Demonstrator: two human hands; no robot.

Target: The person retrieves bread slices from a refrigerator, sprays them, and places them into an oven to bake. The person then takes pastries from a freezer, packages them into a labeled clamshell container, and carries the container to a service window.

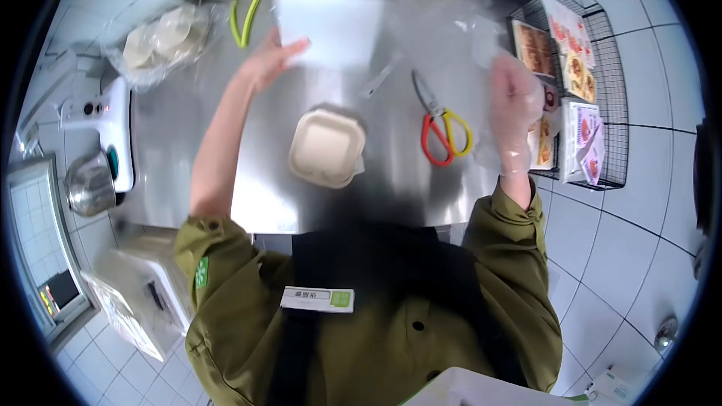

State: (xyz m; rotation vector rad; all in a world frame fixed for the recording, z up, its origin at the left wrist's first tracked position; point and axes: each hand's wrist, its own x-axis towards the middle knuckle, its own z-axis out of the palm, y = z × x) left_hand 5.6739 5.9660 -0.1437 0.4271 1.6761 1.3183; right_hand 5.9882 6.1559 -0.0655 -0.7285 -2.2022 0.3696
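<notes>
My left hand (269, 62) is at the left edge of a white sheet (331, 30), its thumb lying over the sheet and the fingers behind it. My right hand (516, 98) wears a clear plastic glove and is held with curled fingers beside the wire basket; what it grips, if anything, is hard to make out. Thin clear plastic (451, 19) spreads up and left of it. Between my hands sits an open beige takeaway box (328, 147), seemingly without contents. Scissors (438, 124) with one red and one yellow handle lie to its right.
The wire basket (615, 105) on the right holds printed cards and packets. A plastic bag of pale containers (167, 39) and green-handled tongs (244, 24) lie upper left. A white mixer (113, 131) with a metal bowl (92, 184) stands left of the steel table (173, 158).
</notes>
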